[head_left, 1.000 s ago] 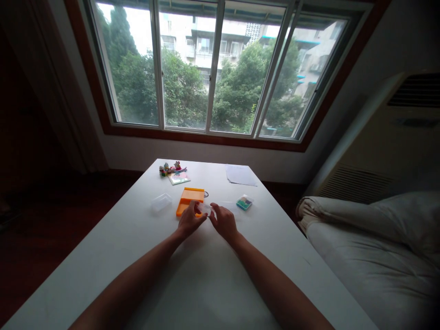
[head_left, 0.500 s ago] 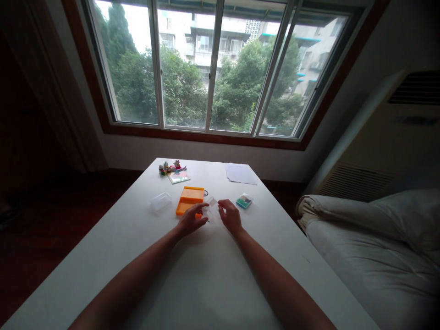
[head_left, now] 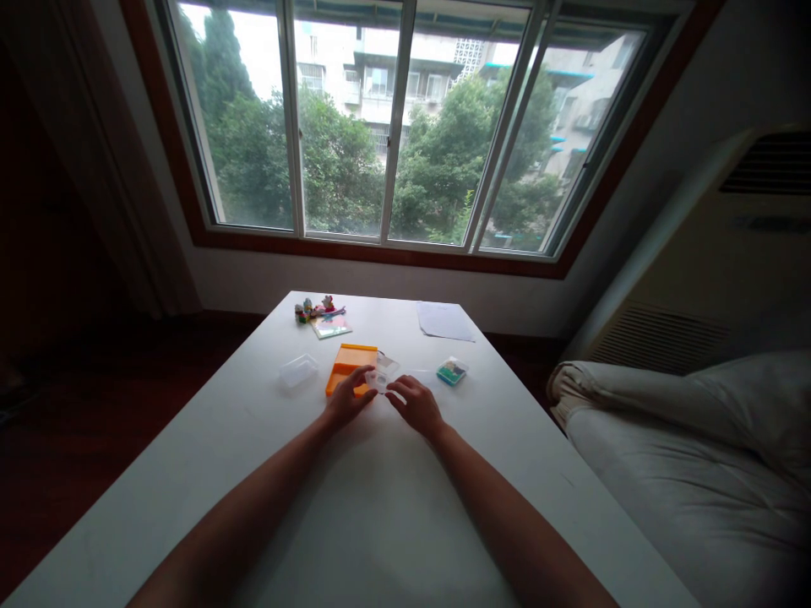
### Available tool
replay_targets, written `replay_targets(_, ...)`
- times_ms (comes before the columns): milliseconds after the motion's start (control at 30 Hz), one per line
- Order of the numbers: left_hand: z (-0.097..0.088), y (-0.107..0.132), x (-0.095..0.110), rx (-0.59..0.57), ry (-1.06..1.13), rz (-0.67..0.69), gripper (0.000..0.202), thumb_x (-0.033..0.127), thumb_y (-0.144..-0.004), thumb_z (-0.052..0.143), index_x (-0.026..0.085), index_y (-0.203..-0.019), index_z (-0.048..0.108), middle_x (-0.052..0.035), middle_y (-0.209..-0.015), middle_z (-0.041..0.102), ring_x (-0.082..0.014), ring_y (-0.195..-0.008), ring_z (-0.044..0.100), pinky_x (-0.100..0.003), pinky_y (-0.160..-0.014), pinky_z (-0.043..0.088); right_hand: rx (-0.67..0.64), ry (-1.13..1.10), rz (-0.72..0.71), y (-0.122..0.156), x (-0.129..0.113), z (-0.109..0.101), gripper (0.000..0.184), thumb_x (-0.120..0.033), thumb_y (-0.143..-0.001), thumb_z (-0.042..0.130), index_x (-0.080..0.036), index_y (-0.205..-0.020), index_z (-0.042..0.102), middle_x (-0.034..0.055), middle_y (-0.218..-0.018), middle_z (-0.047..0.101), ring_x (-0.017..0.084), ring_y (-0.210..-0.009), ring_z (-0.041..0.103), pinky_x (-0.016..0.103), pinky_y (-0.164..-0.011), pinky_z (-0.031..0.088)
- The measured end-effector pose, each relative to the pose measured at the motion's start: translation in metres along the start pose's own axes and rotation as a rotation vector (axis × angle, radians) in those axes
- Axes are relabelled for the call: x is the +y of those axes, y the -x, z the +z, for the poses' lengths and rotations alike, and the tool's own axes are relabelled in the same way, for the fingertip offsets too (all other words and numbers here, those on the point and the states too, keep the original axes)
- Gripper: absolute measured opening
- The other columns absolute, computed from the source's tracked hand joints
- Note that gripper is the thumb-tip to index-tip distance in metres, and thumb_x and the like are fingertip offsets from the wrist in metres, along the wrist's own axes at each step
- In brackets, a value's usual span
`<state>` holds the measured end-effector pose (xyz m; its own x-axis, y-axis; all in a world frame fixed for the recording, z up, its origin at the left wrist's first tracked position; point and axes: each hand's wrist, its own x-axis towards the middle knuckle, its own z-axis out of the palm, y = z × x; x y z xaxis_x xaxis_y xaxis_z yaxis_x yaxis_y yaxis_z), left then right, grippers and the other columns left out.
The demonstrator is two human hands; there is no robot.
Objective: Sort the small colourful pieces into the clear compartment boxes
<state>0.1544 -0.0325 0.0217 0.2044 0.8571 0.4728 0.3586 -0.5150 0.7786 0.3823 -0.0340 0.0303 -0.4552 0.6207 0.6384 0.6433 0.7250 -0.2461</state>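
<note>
Our left hand (head_left: 347,400) pinches the near-left side of a small clear case (head_left: 378,382), thumb and fingers curved narrowly about it. Our right hand (head_left: 415,404) has its fingers bent at the case's right edge; whether they grip or only touch, we cannot tell. Half a second ago that hand stood off to the right; it has since come back in, and a translucent flap (head_left: 389,365) shows raised beyond the case. We take this to mean the case is open, its inside within reach of both hands. Contents too blurred to name. Just behind and left of it, partly covered by our left fingers, an orange case (head_left: 355,358) lies open. Farther left, a clear box (head_left: 297,371); to the right, a flat box with green contents (head_left: 452,371). Toward the window, small figurines (head_left: 304,312) and papers (head_left: 444,322) on the white table (head_left: 253,439).
</note>
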Motion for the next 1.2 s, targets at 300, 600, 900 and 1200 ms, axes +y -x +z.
replay_targets(300, -0.007, 0.001, -0.004, -0.011, -0.314, 0.081, 0.055, 0.025, -0.091, 0.06, 0.029, -0.145, 0.05, -0.0055, -0.144, 0.058, -0.0265, -0.132, 0.054, -0.047, -0.111, 0.045, 0.045, 0.148, 0.144, -0.001, 0.007, -0.001, 0.011, -0.026, -0.099, 0.058, -0.024, -0.101, 0.069, 0.0074, -0.1, 0.064, 0.023, -0.096, 0.058, 0.035, -0.084, 0.048)
replay_targets(600, -0.011, 0.0, -0.006, -0.164, -0.572, 0.138, 0.03, 0.027, -0.084, 0.067, 0.026, -0.114, 0.073, -0.0071, -0.114, 0.072, -0.0263, -0.112, 0.061, -0.046, -0.106, 0.045, -0.103, 0.348, 0.225, -0.001, 0.005, 0.008, 0.008, -0.025, -0.094, 0.064, -0.024, -0.095, 0.073, 0.0079, -0.099, 0.067, 0.026, -0.104, 0.053, 0.039, -0.095, 0.038)
replay_targets(900, -0.008, -0.001, -0.013, -0.179, -0.543, 0.078, 0.025, 0.02, -0.086, 0.061, 0.026, -0.106, 0.075, -0.0057, -0.115, 0.073, -0.0249, -0.114, 0.062, -0.049, -0.113, 0.037, -0.089, 0.342, 0.214, 0.002, 0.006, 0.015, 0.014, -0.021, -0.092, 0.062, -0.025, -0.098, 0.074, 0.006, -0.105, 0.068, 0.026, -0.112, 0.052, 0.046, -0.115, 0.024)
replay_targets(1200, -0.011, 0.001, -0.009, -0.177, -0.537, 0.063, 0.024, 0.02, -0.088, 0.057, 0.027, -0.102, 0.075, -0.0056, -0.116, 0.073, -0.0244, -0.116, 0.061, -0.055, -0.121, 0.021, -0.091, 0.306, 0.216, 0.003, 0.006, 0.015, 0.013, -0.023, -0.093, 0.062, -0.024, -0.098, 0.075, 0.0062, -0.102, 0.067, 0.025, -0.112, 0.051, 0.045, -0.116, 0.023)
